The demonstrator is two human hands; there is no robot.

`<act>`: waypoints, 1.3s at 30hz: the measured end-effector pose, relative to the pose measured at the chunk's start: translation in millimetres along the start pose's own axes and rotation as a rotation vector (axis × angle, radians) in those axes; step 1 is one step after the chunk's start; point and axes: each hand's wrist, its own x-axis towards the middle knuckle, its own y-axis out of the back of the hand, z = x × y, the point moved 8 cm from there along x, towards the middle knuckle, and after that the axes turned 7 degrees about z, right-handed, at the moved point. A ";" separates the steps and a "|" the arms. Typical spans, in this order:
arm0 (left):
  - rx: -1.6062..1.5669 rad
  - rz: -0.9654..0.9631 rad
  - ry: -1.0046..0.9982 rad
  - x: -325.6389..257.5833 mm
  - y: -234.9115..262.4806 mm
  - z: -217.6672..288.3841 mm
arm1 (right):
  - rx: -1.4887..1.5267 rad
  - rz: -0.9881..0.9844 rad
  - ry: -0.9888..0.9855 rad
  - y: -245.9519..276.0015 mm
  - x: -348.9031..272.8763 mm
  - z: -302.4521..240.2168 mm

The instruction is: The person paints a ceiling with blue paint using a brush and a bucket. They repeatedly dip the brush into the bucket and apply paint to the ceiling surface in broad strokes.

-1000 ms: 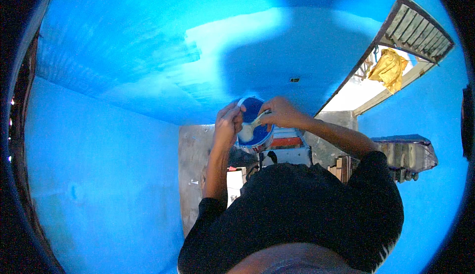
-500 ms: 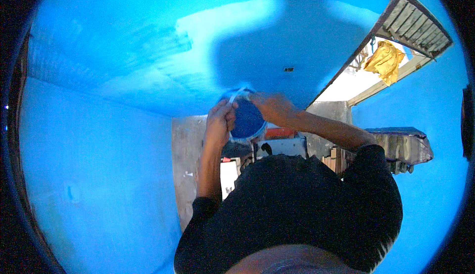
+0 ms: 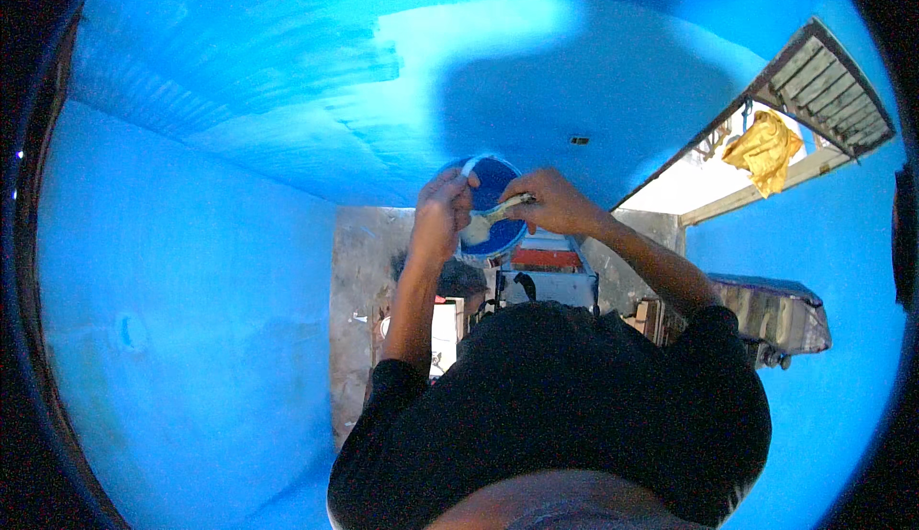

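Observation:
A round bucket of blue paint (image 3: 495, 178) hangs in front of me, with a pale strap-like handle (image 3: 470, 166) at its upper left. My left hand (image 3: 443, 209) is closed around that handle beside the rim. Over the bucket's mouth, my right hand (image 3: 555, 202) pinches a paintbrush (image 3: 508, 206) by its handle. The brush slants down to the left, its pale bristle end (image 3: 476, 232) within the bucket's outline close to my left fingers. Whether the bristles touch the paint I cannot tell.
A blue wall (image 3: 584, 90) with uneven, streaky paint rises ahead, and another blue wall (image 3: 191, 291) stands at left. At right, a yellow cloth (image 3: 764, 152) hangs in a bright opening under a slatted panel (image 3: 831, 90). A covered bundle (image 3: 771, 310) and a red-and-grey piece of furniture (image 3: 546, 276) are below.
My right hand has drawn back a little from the bucket's upper rim, and the brush now shows across its mouth. My left hand keeps the handle; the whole view has shifted slightly.

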 end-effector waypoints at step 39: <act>-0.239 0.700 -0.118 -78.3 172.6 -40.1 | -0.251 1.059 0.230 83.1 249.1 79.0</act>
